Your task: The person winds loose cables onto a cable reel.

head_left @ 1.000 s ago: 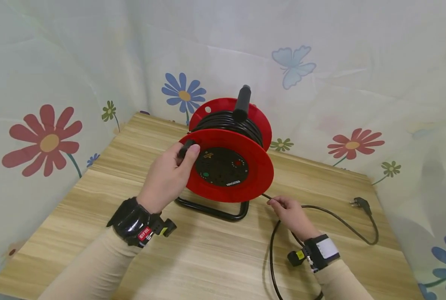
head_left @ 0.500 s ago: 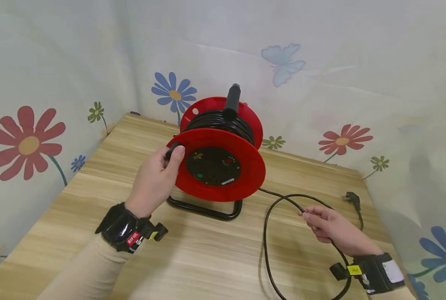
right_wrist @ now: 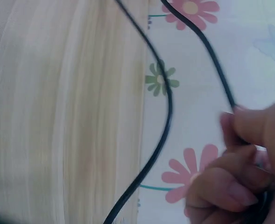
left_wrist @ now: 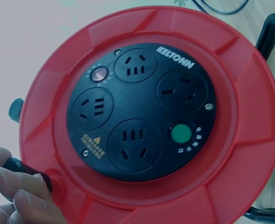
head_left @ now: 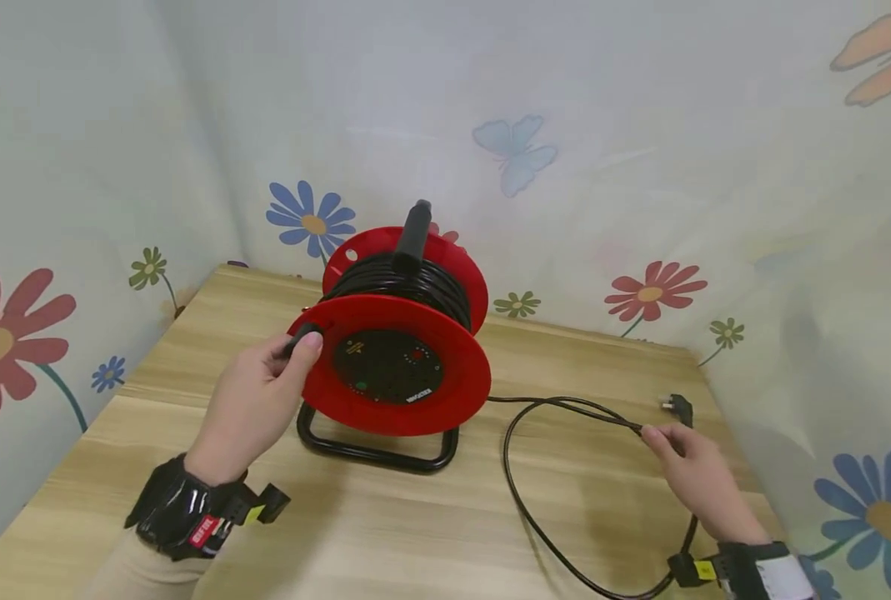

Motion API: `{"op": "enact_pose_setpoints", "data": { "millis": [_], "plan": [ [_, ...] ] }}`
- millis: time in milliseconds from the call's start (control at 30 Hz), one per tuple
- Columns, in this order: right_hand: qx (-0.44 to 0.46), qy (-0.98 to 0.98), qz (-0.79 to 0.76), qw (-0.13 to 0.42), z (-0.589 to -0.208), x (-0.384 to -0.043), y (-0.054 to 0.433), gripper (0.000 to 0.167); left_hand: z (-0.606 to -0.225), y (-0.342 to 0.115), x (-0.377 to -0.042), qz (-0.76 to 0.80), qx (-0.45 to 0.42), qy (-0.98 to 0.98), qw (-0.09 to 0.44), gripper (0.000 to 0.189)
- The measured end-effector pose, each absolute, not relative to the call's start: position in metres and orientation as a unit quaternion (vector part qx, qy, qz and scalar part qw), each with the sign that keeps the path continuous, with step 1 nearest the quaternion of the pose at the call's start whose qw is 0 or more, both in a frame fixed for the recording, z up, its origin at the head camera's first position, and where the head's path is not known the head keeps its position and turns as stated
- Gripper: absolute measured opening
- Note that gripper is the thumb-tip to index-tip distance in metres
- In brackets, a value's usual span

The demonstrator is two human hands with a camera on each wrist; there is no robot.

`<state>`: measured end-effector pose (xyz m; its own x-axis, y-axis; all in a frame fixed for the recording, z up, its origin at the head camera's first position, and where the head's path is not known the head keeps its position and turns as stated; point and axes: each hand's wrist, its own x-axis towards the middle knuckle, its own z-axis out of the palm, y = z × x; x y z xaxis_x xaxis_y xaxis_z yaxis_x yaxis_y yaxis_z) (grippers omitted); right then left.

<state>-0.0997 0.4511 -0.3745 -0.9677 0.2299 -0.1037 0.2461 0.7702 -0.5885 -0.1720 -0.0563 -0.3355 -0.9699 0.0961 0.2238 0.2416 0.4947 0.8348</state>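
A red cable reel (head_left: 396, 367) stands on its black tube frame, black cable wound between its two discs. My left hand (head_left: 253, 400) grips the small black crank knob (left_wrist: 27, 172) at the front disc's left edge. The front disc carries a black socket panel (left_wrist: 139, 112) with several outlets and a green button. Off to the right, my right hand (head_left: 696, 475) pinches the loose black cable (head_left: 520, 492), which runs from the reel and loops on the table. In the right wrist view, fingers (right_wrist: 221, 186) curl round the cable; part of it is hidden in the hand.
The cable's plug (head_left: 679, 408) lies just beyond my right hand, near the right table edge. A black carry handle (head_left: 412, 237) tops the reel. Behind the wooden table (head_left: 385, 533) hangs a flower-printed cloth (head_left: 385, 100).
My right hand has slid along the cable, away from the reel to the right, and the loop lies wider. My left hand stays on the knob. The head view has shifted.
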Motion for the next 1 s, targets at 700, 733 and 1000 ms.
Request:
{"op": "enact_pose_setpoints", "data": {
  "millis": [700, 733, 1000],
  "plan": [
    [0.111, 0.945, -0.295, -0.083, -0.391, -0.104, 0.441, 0.047, -0.329, -0.053, -0.170, -0.451, -0.127, -0.881, 0.065, 0.047],
    [0.111, 0.946, -0.293, -0.083, -0.391, -0.104, 0.440, 0.047, -0.329, -0.053, -0.170, -0.452, -0.126, -0.881, 0.065, 0.047],
    [0.107, 0.948, -0.291, -0.078, -0.388, -0.106, 0.428, 0.047, -0.324, -0.055, -0.170, -0.443, -0.126, -0.884, 0.080, 0.043]
  ]
}}
